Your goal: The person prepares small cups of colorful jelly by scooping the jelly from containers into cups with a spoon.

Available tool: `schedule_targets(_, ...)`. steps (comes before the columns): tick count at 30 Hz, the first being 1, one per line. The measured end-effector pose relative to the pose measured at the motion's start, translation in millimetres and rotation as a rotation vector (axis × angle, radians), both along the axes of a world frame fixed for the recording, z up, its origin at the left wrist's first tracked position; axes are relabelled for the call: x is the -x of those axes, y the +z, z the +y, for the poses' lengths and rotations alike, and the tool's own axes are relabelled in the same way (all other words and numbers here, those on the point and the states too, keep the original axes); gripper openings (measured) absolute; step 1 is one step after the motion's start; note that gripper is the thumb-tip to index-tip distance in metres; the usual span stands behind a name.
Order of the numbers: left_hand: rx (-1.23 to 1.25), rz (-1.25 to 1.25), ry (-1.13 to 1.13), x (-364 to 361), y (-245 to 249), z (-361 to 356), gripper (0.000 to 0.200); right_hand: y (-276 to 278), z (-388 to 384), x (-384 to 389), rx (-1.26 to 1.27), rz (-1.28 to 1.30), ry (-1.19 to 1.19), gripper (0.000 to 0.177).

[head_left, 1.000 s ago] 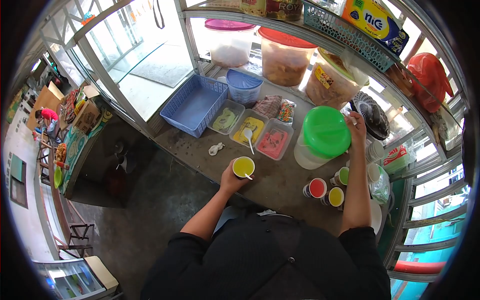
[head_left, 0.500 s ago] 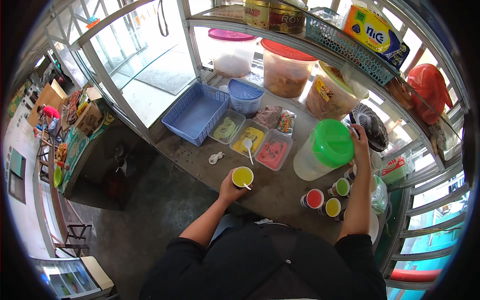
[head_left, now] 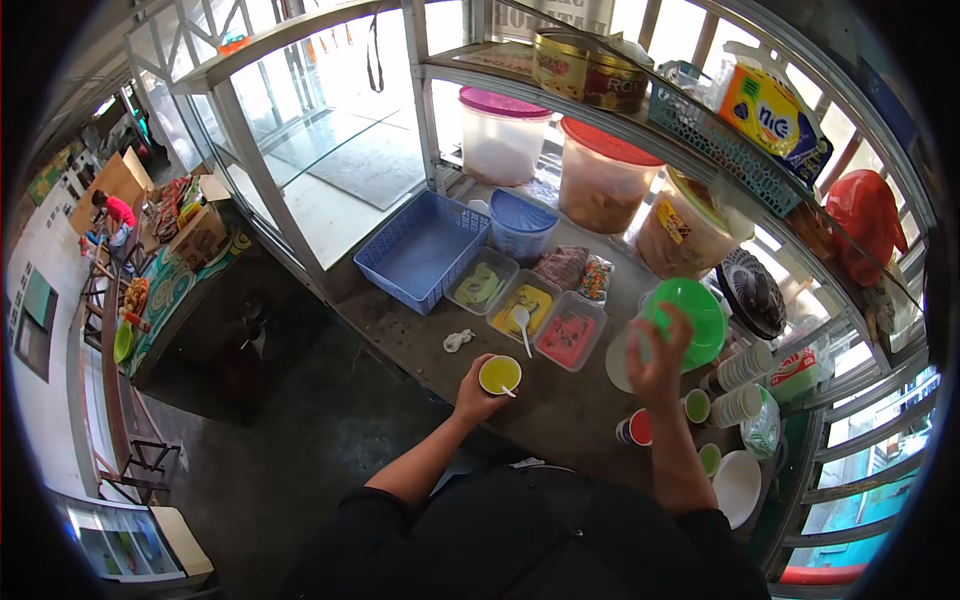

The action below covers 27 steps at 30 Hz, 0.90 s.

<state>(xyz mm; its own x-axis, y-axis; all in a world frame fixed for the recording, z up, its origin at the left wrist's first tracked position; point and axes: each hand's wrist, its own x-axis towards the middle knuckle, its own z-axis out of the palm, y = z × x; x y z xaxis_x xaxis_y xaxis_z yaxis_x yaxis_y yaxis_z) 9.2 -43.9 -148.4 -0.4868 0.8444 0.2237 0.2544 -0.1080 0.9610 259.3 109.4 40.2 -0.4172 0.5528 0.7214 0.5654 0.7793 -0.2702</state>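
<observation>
We note 1 change: our right hand [head_left: 658, 372] has left the side of the green-lidded pitcher [head_left: 706, 318] and is raised before it, blurred, fingers loosely spread, apparently free. Our left hand [head_left: 474, 397] grips 1 yellow-filled cup [head_left: 500, 375] by the counter [head_left: 560, 405] edge. Legible labels: "nice", yellow pack [head_left: 772, 118]; "ROY", tin [head_left: 615, 84].

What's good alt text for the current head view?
A left hand holds a cup of yellow contents with a white utensil; the right hand, blurred, is before a green-lidded container. Beyond on the counter: three open tubs and a blue basket.
</observation>
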Motion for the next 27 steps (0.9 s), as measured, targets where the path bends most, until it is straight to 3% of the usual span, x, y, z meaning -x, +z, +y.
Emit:
schedule_targets(5, 0.002, -0.022, -0.045, 35.1, -9.1, 2.7, 0.076, -43.4, -26.7, 56.5, 0.358, -0.108, 0.359, 0.024)
schedule_targets(8, 0.007, -0.083, -0.097, 53.9, -13.4, 7.1, 0.078, -70.6, -47.5, 88.6, 0.612, -0.148, 0.520, 0.037)
schedule_targets(11, -0.013, -0.106, -0.156, 80.0, -27.3, 15.2, 0.078, -86.8, -61.4, 115.7, 1.053, -0.142, 0.575, 0.056)
schedule_targets(14, -0.004, -0.102, -0.200, 107.4, -35.2, 20.8, 0.078, -103.3, -67.6, 140.3, 1.121, -0.014, 0.548, 0.066)
schedule_targets(20, 0.034, -0.144, -0.374, 146.9, -27.7, 17.8, 0.081, -134.4, -66.8, 179.8, 1.254, 0.035, 0.631, 0.070)
schedule_targets(27, 0.078, -0.155, -0.482, 152.4, -24.9, 19.2, 0.081, -143.2, -73.8, 210.0, 1.334, -0.042, 0.593, 0.036)
